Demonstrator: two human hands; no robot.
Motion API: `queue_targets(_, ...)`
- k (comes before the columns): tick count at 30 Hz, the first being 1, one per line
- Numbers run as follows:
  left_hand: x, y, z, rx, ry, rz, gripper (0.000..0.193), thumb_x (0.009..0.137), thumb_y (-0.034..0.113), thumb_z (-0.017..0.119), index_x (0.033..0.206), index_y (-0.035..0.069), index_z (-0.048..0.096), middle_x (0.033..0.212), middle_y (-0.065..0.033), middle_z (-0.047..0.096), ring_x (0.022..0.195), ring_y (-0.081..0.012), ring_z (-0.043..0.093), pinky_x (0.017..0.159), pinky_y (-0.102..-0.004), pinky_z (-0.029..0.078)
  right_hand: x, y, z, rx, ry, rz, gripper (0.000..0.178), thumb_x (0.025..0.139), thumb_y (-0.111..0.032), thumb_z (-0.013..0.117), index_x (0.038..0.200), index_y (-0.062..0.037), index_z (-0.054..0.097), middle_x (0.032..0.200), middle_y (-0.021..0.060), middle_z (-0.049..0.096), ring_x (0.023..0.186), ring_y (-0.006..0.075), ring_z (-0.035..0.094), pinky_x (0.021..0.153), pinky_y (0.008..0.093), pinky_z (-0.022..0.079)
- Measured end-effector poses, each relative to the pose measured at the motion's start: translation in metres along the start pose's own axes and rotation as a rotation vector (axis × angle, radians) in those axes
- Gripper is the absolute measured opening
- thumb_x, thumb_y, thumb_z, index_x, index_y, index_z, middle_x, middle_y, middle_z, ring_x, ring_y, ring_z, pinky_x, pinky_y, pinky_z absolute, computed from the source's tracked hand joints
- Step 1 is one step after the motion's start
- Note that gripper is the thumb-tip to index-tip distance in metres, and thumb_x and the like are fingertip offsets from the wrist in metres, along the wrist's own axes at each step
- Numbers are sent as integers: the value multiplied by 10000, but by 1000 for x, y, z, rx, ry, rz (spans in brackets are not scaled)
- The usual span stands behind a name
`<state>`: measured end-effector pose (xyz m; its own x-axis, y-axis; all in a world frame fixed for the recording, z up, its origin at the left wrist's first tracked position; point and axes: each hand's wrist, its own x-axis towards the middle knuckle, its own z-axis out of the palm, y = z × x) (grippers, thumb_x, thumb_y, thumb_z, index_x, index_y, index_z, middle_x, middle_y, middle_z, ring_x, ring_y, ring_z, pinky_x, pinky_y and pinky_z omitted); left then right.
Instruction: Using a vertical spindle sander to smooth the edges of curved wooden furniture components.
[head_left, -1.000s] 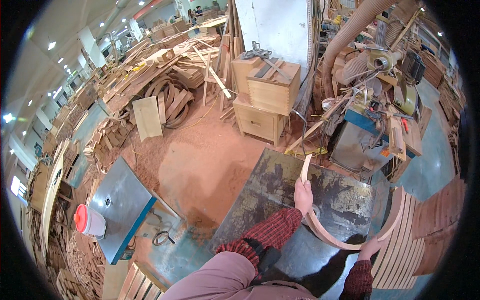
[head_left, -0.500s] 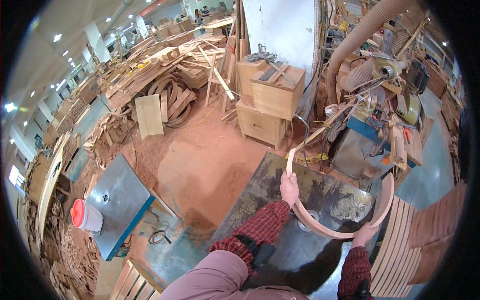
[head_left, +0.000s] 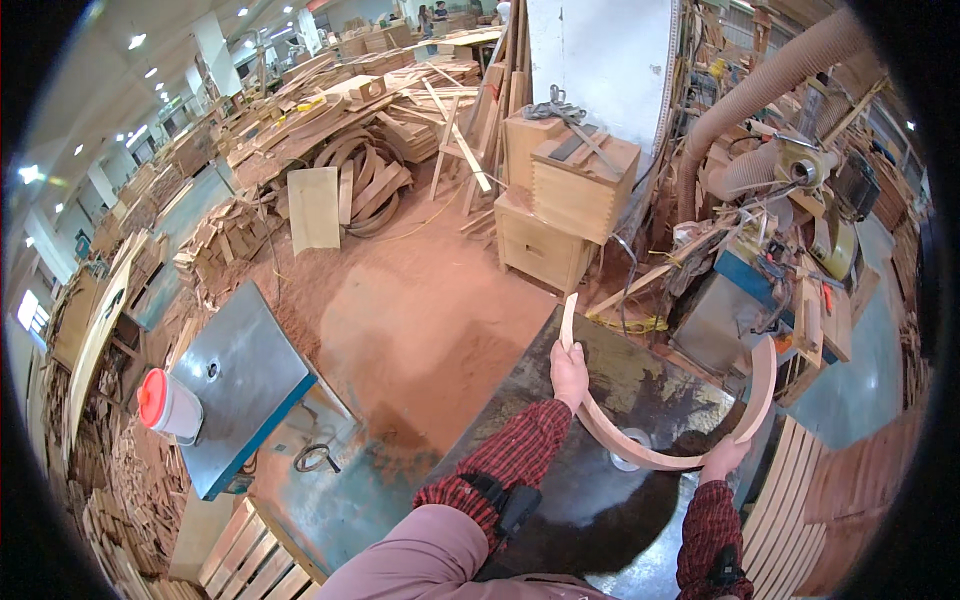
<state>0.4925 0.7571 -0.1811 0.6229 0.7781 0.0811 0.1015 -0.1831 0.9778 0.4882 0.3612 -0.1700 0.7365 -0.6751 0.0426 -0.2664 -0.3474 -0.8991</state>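
Observation:
A curved wooden strip [head_left: 640,455], pale and bent into a wide U, spans between my hands above a dark metal machine table [head_left: 560,490]. My left hand [head_left: 570,376] is closed round its left arm, below the upright tip. Around the lower right bend my right hand [head_left: 724,459] is closed, with the other end rising past it. Inside the curve, a round pale metal fitting [head_left: 630,450] sits in the tabletop, partly covered by the strip. Brown sawdust [head_left: 640,520] lies on the table beneath.
To the left stands a second metal table [head_left: 245,375] with a white red-lidded bucket [head_left: 172,405]. Wooden boxes [head_left: 545,240] stand ahead on the dusty floor. Slatted wood pieces [head_left: 785,510] lie right of my right hand. A machine with a ribbed hose [head_left: 720,110] occupies the far right.
The view has shifted a little, so the surroundings sit farther right. Both hands keep their hold on the curved wooden strip, which has moved slightly left over the table.

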Motion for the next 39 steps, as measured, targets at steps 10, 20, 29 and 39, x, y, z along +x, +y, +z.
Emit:
queue_targets(10, 13, -17, -37, -22, 86, -1, 360, 1071, 235, 567, 1265, -67, 569, 1133, -273, 653, 1086, -425, 652, 960, -487, 497, -10, -10, 39, -82, 22, -78, 495, 1024, -38, 573, 1494, 75, 464, 1323, 278, 624, 1207, 413, 645, 1030, 455, 499)
queue_targets(20, 12, -14, -89, 5, 133, -77, 534, 1079, 275, 570, 1465, -86, 491, 1302, -307, 631, 1221, -442, 631, 1050, -482, 489, -24, -9, 66, -97, -67, -40, 475, 1029, -93, 578, 1462, 78, 484, 1330, 315, 633, 1220, 453, 644, 1038, 483, 494)
queue_targets(29, 2, -22, -149, -4, 200, -136, 596, 1066, 266, 572, 1478, -143, 437, 1395, -354, 553, 1311, -472, 562, 1123, -486, 433, -57, -11, 90, -72, -126, -259, 423, 1046, -99, 552, 1420, 86, 482, 1258, 304, 644, 1174, 456, 645, 1024, 503, 485)
queue_targets(39, -29, -22, -205, -6, 307, -120, 633, 1060, 272, 586, 1513, -131, 406, 1440, -330, 538, 1344, -453, 547, 1147, -477, 423, -92, -24, 89, -193, -293, -223, 355, 1070, -121, 490, 1374, 61, 481, 1237, 299, 635, 1140, 467, 636, 989, 490, 488)
